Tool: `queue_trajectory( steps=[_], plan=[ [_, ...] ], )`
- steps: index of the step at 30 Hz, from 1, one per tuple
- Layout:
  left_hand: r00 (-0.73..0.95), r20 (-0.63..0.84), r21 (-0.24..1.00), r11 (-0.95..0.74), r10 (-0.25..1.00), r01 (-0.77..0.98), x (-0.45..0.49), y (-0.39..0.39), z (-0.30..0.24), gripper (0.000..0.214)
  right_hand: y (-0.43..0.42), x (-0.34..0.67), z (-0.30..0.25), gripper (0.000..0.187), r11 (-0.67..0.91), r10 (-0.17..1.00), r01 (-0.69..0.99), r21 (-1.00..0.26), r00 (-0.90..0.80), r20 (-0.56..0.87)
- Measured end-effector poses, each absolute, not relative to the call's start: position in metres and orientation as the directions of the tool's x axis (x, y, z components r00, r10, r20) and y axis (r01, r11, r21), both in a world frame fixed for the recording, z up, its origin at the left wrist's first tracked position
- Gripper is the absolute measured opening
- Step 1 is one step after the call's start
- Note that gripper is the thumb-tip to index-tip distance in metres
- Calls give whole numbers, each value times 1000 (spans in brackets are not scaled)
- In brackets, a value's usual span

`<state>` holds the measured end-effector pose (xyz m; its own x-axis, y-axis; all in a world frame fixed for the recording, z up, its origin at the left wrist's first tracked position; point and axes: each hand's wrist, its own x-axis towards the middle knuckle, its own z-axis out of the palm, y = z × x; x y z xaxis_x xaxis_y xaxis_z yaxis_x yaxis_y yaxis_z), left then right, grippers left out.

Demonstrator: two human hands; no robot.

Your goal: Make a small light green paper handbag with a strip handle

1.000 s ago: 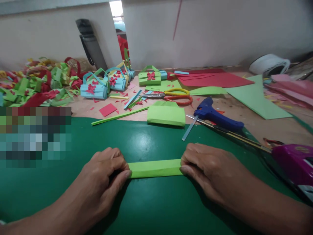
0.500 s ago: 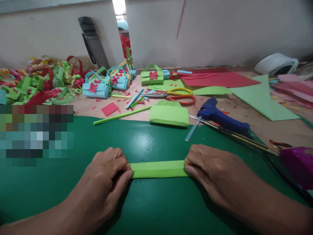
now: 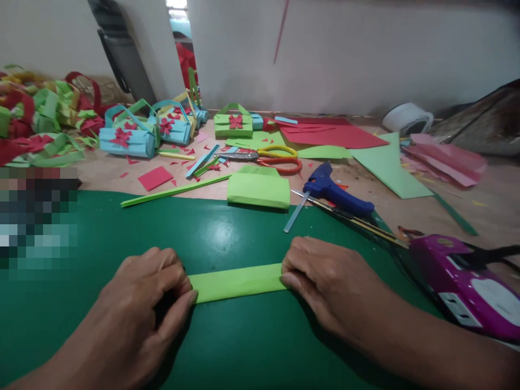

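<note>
A light green paper strip (image 3: 238,283) stretches between my hands, low over the green mat (image 3: 227,346). My left hand (image 3: 148,298) pinches its left end between thumb and fingers. At the other end, my right hand (image 3: 325,276) pinches it the same way; the fingers hide both ends. Beyond the strip lies a folded light green paper piece (image 3: 258,189), shaped like a small bag body. A thin green paper strip (image 3: 174,190) lies to its left. To its right rests a blue glue gun (image 3: 339,189) with a clear glue stick (image 3: 297,212) beside a slim cutter (image 3: 357,219).
Scissors (image 3: 280,154) with yellow and orange handles lie behind the folded piece. Small paper bags (image 3: 127,142) stand at the back left, near a heap of coloured paper (image 3: 44,119). Red sheets (image 3: 333,132) lie behind. A magenta power strip (image 3: 467,287) sits at right.
The view has swung to the right, so things appear shifted left. Both hands keep their pinch on the strip, which now slants slightly, its right end higher, and its lengthwise crease shows less.
</note>
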<state>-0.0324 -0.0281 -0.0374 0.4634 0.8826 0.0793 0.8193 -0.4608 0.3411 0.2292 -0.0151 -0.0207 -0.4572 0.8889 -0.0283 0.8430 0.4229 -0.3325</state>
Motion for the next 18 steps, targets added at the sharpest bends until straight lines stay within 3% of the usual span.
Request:
queue_trajectory(
  steps=[18],
  plan=[
    [445, 73, 346, -441, 892, 828, -26, -27, -30, 25, -15, 229, -21, 17, 441, 883, 845, -303, -468, -21]
  ],
)
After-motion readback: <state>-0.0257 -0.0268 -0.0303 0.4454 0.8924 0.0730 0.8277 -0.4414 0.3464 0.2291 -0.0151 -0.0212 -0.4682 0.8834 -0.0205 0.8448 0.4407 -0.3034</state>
